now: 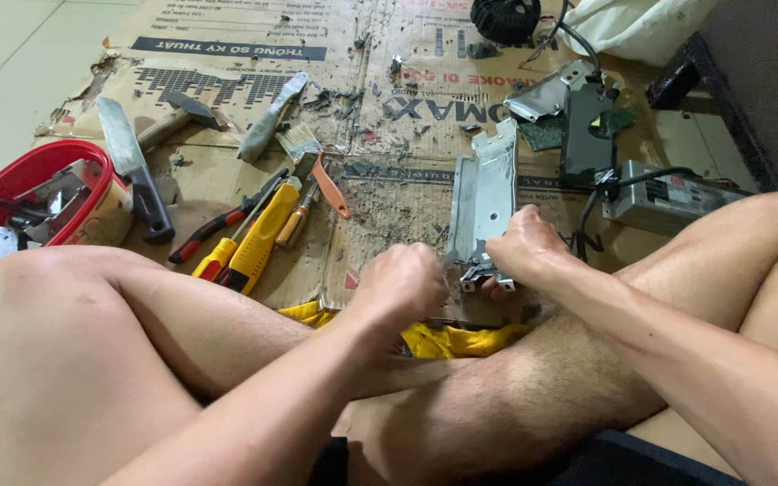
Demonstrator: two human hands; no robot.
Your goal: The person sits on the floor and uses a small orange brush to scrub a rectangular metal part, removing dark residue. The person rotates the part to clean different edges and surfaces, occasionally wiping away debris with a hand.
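A grey sheet-metal bracket point(485, 193) lies lengthwise on the flattened cardboard point(389, 193) in front of my crossed legs. My right hand point(522, 247) grips its near end, fingers curled over the edge. My left hand point(401, 283) is closed in a fist just left of that end, almost touching the right hand; what it holds is hidden by the fingers. A yellow cloth point(447, 339) lies under both hands, against my shin.
Left of the hands lie yellow-handled screwdrivers point(258, 238), red pliers point(213, 229), a paintbrush point(317, 166), a cleaver point(132, 166), a hammer point(177, 117) and a red basin point(20, 175) of parts. Farther right sit dismantled metal housings point(587, 121), a grey box point(668, 198) with cables, and a black fan point(506, 18).
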